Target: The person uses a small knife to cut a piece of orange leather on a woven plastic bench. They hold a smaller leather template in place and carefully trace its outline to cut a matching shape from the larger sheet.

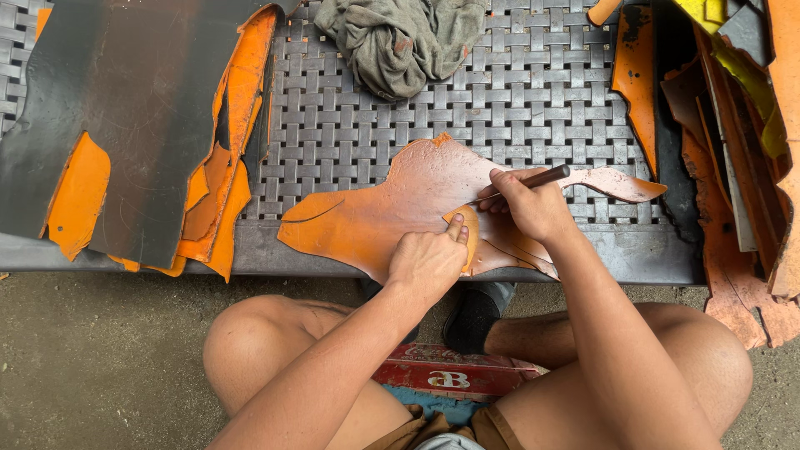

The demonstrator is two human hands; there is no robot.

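Two hands are working on one irregular orange leather piece (392, 212), which is lying flat on the woven metal counter (533, 92) with its near edge overhanging the solid front rail. The left hand (427, 260) is pressing a small oval pattern piece (468, 233) down against the leather, fingers curled and thumb bearing on the pattern's edge. The right hand (529, 204) is gripping a dark, slim marking tool (533, 179) in a pen-like hold, with the tip meeting the leather just beside the pattern's upper edge. Judging from this arrangement, the step in hand is tracing or scoring the pattern outline. Continuing the line appears to call for steady downward pressure from the left hand, so that the pattern is not shifting, and for the tool tip running close against the pattern edge.

Farther out, a large dark sheet (125, 117) with orange offcuts (233, 133) beneath it is occupying the counter's left side. A crumpled grey cloth (400, 42) is lying at the far edge. Stacked orange, brown and yellow scraps (742, 167) are piling up on the right. The person's bare knees are showing below, over a concrete floor (100, 358).
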